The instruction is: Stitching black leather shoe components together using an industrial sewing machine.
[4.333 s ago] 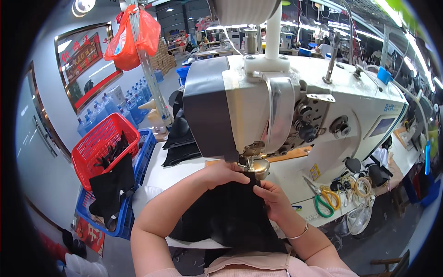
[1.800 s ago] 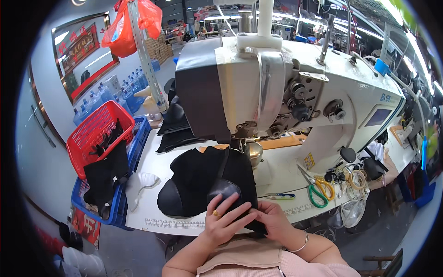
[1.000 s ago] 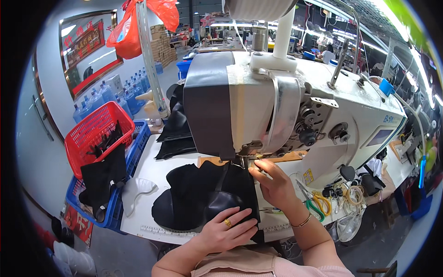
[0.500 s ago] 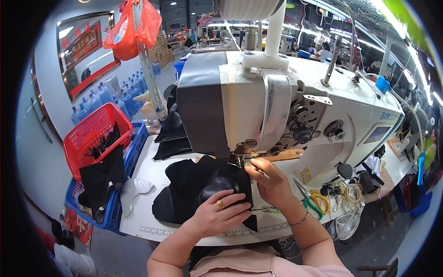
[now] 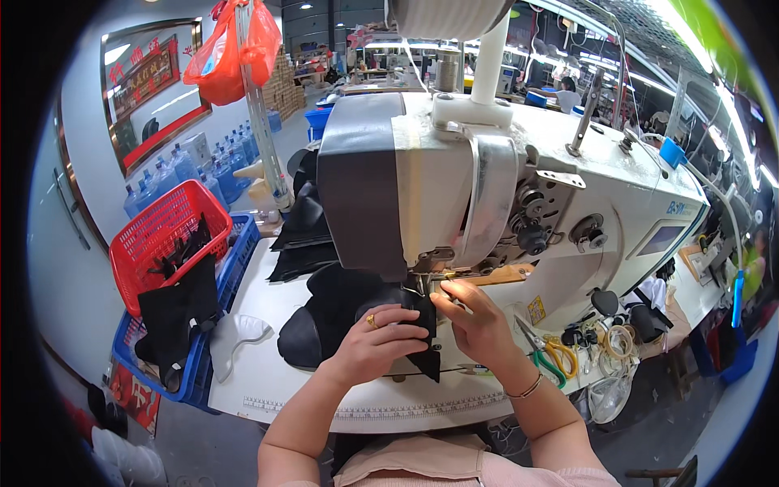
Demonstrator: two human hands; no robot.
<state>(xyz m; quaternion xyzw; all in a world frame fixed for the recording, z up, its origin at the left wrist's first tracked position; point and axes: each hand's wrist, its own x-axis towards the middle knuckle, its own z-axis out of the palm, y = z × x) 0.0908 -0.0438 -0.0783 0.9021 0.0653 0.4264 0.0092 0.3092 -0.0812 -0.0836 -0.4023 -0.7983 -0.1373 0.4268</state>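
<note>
A black leather piece (image 5: 320,325), with smooth and matte parts, lies on the white machine bed under the sewing machine's needle area (image 5: 418,284). My left hand (image 5: 377,345), with a gold ring, rests on the piece with its fingers laid flat, partly covering it. My right hand (image 5: 479,325) is at the piece's right edge, beside the presser foot. Its thumb and index finger are drawn together there; what lies between the fingertips is hidden. The sewing machine (image 5: 365,187) has a dark grey front and a white body.
At the left, a red basket (image 5: 130,252) sits on a blue crate (image 5: 195,381) with black pieces. More black pieces (image 5: 304,235) are stacked behind the machine head. Green-handled scissors (image 5: 548,367), yellow-handled scissors (image 5: 561,353) and tape rolls (image 5: 621,341) lie at the right. A ruler strip (image 5: 365,414) runs along the front edge.
The black piece has swung and shifted inward under the needle area, its left part moving up and right. My left hand has slid slightly left and up. My right hand has barely moved.
</note>
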